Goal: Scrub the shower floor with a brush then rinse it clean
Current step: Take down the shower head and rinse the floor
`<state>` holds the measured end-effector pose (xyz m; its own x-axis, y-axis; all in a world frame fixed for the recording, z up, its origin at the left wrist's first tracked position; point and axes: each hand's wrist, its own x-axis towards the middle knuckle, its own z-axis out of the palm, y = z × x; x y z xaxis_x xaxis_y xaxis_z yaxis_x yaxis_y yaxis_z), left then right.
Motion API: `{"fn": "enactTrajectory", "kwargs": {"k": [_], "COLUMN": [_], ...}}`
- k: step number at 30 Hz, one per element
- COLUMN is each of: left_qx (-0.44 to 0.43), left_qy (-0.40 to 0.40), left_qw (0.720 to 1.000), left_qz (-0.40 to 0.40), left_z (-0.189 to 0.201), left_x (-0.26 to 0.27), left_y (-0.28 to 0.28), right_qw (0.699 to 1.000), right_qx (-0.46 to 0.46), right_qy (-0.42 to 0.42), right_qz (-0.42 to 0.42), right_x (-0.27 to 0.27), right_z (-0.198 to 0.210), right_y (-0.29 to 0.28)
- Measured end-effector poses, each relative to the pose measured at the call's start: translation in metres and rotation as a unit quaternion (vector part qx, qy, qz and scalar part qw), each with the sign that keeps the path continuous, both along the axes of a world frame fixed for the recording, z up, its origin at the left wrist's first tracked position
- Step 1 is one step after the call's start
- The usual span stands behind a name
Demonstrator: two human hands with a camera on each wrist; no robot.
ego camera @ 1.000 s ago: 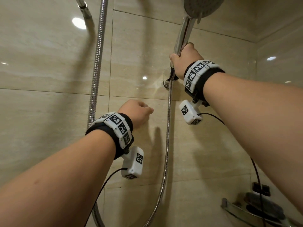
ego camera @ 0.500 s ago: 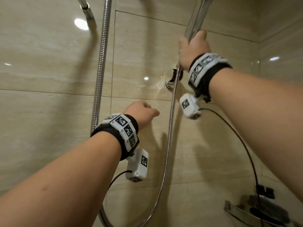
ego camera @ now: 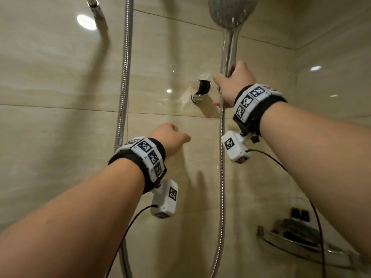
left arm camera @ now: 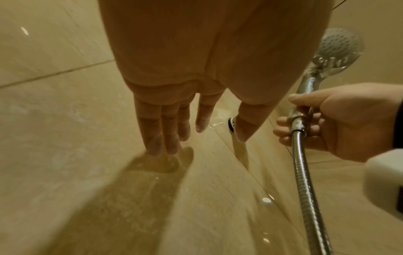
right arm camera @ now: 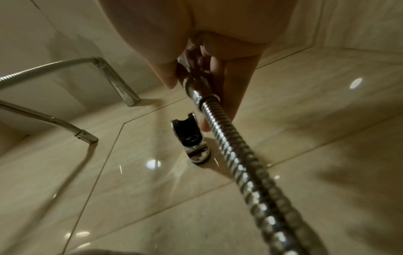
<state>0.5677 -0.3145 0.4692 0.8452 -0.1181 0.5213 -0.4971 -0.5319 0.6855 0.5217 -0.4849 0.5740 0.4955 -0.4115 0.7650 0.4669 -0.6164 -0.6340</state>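
The right hand [ego camera: 232, 85] gripped the shower head [ego camera: 230, 27] by its chrome handle, just right of the wall bracket [ego camera: 201, 91] — the bracket stood bare, its hose [ego camera: 221, 177] hanging below. The left hand [ego camera: 170, 138] hovered lower left of the bracket, fingers [left arm camera: 161, 131] straight, holding nothing.
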Motion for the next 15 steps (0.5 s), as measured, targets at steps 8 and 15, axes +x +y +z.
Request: {"fn": "enactTrajectory", "kwargs": {"k": [8, 15], "left_qx": [-0.017, 0.002], "left_qy": [0.045, 0.082], "left_qw": [0.998, 0.993], "left_qz": [-0.041, -0.086], "left_z": [-0.032, -0.080], "left_x": [-0.010, -0.022], "left_y": [-0.002, 0.001], "right_qw": [0.997, 0.990], "right_qx": [0.001, 0.048], "right_qy": [0.068, 0.098], "right_qz": [-0.022, -0.094], "right_x": [-0.018, -0.032], "right_z": [-0.064, -0.137], "right_y": [-0.011, -0.021]}}
